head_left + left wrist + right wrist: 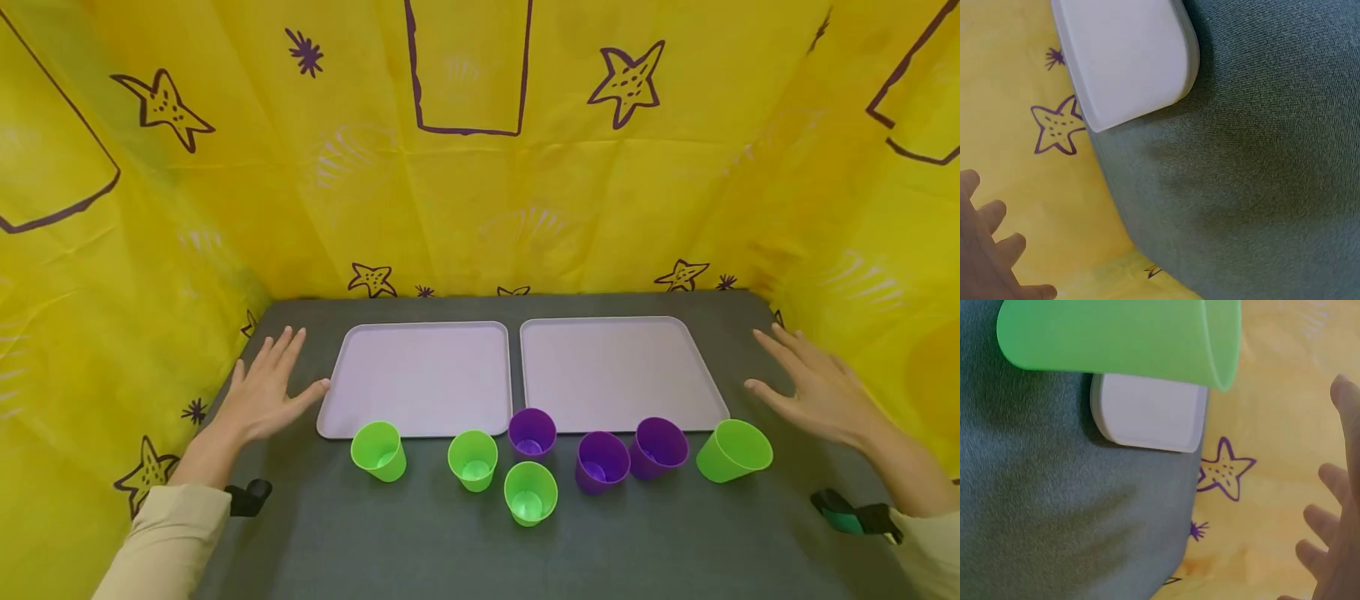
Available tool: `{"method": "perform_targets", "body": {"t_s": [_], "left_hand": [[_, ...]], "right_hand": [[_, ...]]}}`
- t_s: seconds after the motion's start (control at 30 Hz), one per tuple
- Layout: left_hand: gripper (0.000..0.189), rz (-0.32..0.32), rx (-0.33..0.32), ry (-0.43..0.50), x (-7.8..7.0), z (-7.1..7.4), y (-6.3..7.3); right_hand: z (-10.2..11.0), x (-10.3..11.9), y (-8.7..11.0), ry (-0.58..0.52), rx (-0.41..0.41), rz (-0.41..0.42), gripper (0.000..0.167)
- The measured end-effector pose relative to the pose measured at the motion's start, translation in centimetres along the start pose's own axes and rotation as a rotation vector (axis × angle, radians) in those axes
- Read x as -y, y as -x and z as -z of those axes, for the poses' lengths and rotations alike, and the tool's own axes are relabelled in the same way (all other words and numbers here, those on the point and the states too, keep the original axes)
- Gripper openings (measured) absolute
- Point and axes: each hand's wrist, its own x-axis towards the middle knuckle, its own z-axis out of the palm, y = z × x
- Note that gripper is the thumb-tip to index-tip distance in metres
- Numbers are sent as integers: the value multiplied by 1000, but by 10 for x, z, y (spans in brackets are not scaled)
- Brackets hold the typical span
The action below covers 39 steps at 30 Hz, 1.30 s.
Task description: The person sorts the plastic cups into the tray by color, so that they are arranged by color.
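Observation:
My left hand (262, 396) hovers beside the left tray (420, 379), fingers spread and holding nothing. On the other side my right hand (821, 392) is likewise spread, just right of a green cup (733, 452). That same green cup (1116, 334) looms large in the right wrist view. More green cups stand in front of the trays: one at the left (378, 451), one near the middle (473, 460) and one closest to me (530, 493). Among them are three purple cups, one (532, 433) between the trays' near corners, another (602, 461) and a third (658, 447) further right.
The right tray (622, 375) lies beside the left one on the dark grey tabletop (420, 542). Yellow patterned cloth (465, 208) hangs behind and along both sides. Dark straps show at the left wrist (250, 498) and right wrist (855, 515).

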Motion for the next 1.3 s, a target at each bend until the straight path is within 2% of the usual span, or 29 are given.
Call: {"method": "perform_targets", "body": {"t_s": [0.3,0.5,0.6,0.87,1.0,1.17,1.3], "left_hand": [[89,51,-12,137,10,-7,4],[90,56,-22,255,16,-15,6],[90,87,-19,296,19,-19,8],[87,179,-16,344,20,-29,11],[87,205,-7,354,21,-32,11],[85,215,-37,378,21,-40,11],[82,234,-71,401,21,-47,11]], "right_hand": [[-3,3,10,-107,-82,8,77],[-7,8,17,-179,-104,18,76],[-9,12,21,-200,-108,14,76],[-12,20,33,-229,-150,8,76],[-18,22,40,-252,-168,-11,76],[-23,28,52,-279,-131,-89,77],[-27,35,58,-285,-105,-120,78]]}}
